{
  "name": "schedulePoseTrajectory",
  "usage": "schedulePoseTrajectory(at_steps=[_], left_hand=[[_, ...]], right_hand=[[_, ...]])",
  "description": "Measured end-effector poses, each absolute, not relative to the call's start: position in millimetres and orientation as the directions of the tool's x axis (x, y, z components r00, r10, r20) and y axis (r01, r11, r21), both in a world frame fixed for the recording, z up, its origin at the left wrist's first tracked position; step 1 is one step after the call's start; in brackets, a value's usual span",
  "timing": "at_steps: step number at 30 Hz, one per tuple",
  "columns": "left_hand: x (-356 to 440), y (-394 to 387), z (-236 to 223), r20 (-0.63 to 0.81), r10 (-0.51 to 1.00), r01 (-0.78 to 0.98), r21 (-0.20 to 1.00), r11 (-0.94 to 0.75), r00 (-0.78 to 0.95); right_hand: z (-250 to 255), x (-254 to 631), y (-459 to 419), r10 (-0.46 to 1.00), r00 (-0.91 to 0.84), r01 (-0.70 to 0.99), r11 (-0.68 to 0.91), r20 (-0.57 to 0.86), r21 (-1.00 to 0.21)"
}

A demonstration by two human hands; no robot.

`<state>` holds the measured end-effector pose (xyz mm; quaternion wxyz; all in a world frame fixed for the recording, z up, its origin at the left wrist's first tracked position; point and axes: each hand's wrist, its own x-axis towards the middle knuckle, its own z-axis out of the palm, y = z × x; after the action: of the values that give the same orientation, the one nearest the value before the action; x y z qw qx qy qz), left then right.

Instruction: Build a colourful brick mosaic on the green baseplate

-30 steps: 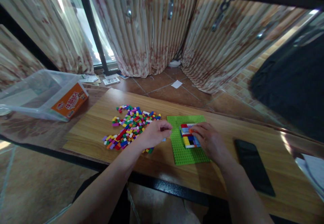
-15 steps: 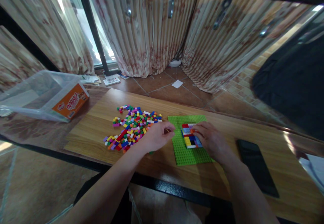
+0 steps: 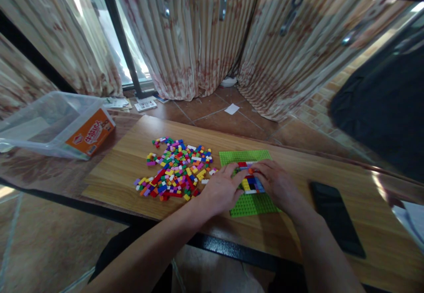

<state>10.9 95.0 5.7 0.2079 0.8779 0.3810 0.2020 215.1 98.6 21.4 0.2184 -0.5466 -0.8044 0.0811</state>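
Observation:
A block of coloured toy bricks, with red, yellow, black, blue and white pieces, stands on a green baseplate. My right hand reaches over its right side, the fingertips closed at a small orange brick. From the left, my left hand covers the left edge of the block. Its fingers are curled, index fingertip close to the orange brick and thumb lower down; whatever lies between them is hidden. Loose toy bricks of many colours lie in a pile to the left of the baseplate.
A clear plastic bin with an orange label stands at the far left. A black phone lies right of the baseplate on the wooden table. White papers are at the right edge. Curtains hang beyond the table.
My left hand has moved right and slightly down, from beside the baseplate onto the left edge of the brick block, uncovering more of the loose pile. My right hand stays nearly in place.

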Motion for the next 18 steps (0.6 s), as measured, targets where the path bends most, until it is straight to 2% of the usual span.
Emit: schedulePoseTrajectory(at_steps=[4,10,18], left_hand=[[16.7,93.5,2.0,0.189,0.76,0.632,0.451,-0.63,0.622],[16.4,93.3,1.6,0.196,0.77,0.643,0.449,-0.62,0.607],[15.2,94.2,1.6,0.211,0.761,0.643,0.426,-0.636,0.614]], right_hand=[[21.7,213.1,97.1,0.921,-0.276,0.83,0.373,0.275,-0.415],[17.8,209.7,95.8,0.916,-0.239,0.801,0.374,0.324,-0.467],[17.7,208.5,95.4,0.91,-0.229,0.803,0.378,0.347,-0.462]])
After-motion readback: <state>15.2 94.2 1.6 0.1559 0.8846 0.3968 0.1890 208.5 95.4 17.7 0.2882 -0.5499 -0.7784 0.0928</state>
